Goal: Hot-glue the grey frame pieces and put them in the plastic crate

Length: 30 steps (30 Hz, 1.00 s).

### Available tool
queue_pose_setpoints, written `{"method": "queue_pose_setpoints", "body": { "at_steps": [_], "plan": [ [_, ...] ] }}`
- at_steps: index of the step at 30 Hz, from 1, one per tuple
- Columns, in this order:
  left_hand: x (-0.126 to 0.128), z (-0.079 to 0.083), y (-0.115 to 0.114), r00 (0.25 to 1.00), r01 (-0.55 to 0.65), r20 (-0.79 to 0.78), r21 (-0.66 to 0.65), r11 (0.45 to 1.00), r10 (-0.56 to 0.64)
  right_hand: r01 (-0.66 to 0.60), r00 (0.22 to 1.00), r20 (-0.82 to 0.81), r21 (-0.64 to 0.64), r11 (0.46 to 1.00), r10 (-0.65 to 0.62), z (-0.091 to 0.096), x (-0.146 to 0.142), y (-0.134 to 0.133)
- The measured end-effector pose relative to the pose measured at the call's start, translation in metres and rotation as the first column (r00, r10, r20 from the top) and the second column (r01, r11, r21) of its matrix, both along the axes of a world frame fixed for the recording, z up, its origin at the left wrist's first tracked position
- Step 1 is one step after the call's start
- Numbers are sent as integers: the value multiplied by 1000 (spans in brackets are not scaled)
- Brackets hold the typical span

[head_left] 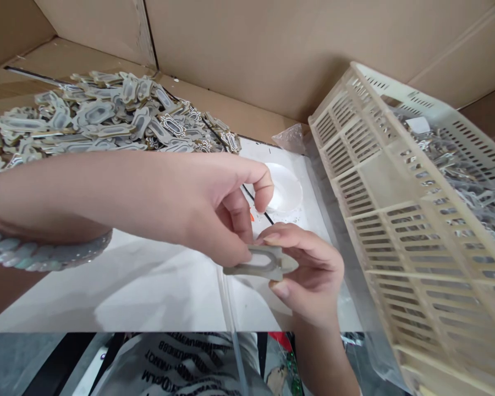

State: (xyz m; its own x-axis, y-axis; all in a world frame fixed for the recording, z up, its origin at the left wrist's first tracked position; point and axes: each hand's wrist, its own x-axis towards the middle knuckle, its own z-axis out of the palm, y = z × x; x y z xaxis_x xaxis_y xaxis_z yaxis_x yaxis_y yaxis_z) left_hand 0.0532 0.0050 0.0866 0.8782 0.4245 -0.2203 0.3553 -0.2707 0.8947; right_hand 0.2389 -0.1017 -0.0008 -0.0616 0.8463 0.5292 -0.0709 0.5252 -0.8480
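Observation:
Between my hands is a small flat plate (pixel 266 262), grey-beige, with a long recess in its face and a pointed right end. My left hand (pixel 214 206), wearing a beaded bracelet (pixel 45 250), comes in from the left; its thumb presses on the plate's left part, fingers curled behind and partly hidden. My right hand (pixel 313 269) pinches the right part by its upper and lower edges, with thumb and fingertips. The plate is held above the white table (pixel 157 291), near its front edge. Behind the left forearm lies a big heap of similar plates (pixel 94 113), some showing a silver scroll pattern.
A cream plastic basket (pixel 379 206), tilted and filled with small metal parts (pixel 449 159), stands on the right. A round white dish (pixel 286 188) sits behind my hands. A clear tube (pixel 233 330) hangs over the table's front edge. Cardboard walls (pixel 247 49) enclose the back.

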Motion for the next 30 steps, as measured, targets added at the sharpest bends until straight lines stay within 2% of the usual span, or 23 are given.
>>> {"method": "queue_pose_setpoints", "body": {
  "at_steps": [6, 10, 14, 18, 30],
  "plan": [
    [0, -7, 5, 998, 58, 5, -25, 998, -58, -8, 1000, -1, -7, 1000, 8, 0, -1, 1],
    [1, -13, 9, 997, 66, 56, -96, 993, -61, 0, 1000, 0, -22, 1000, 0, -2, 0, -1],
    [1, -13, 8, 998, 55, 7, -131, 990, -55, -1, 1000, 10, -38, 999, 1, -3, 1, -2],
    [1, -12, 5, 995, -19, -96, -159, 987, 4, 4, 1000, 20, -35, 999, -4, -2, 1, -2],
    [7, -15, -2, 999, 52, 14, -95, 994, -51, 7, 999, 52, 27, 1000, -8, 0, 0, 1]
  ]
}}
